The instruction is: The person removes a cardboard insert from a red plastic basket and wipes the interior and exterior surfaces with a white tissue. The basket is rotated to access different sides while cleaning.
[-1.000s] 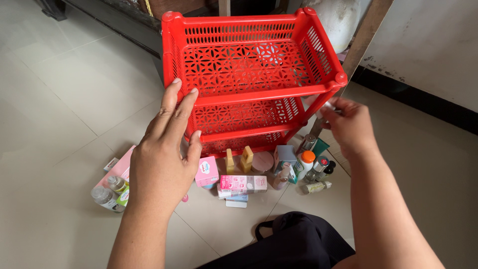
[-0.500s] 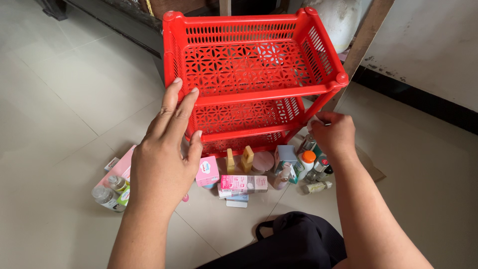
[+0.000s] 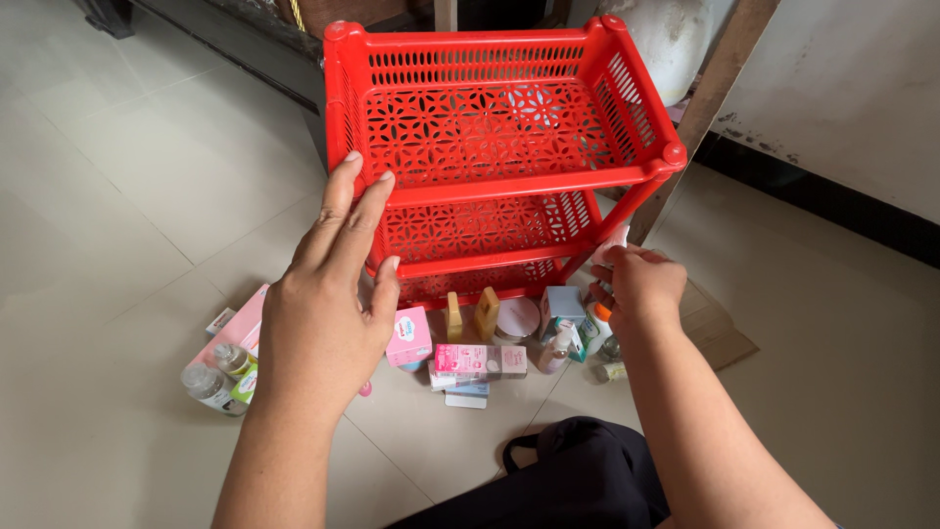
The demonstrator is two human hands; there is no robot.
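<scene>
Right hand (image 3: 641, 286) lower than half a second ago, now down among the bottles (image 3: 599, 328) by the red rack (image 3: 499, 147)'s front right leg, grip clenched on something small and whitish, hard to make out. Left hand (image 3: 328, 304) unchanged, released and flat against the rack's front left post. Top tier empty; lower tiers mostly hidden. Pink box (image 3: 406, 336) on the floor (image 3: 127, 196).

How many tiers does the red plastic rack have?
3. The top tier is empty and fully in view; the middle tier sits below it; the bottom tier is near the floor, mostly hidden. The left hand rests against the rack's front left corner.
</scene>
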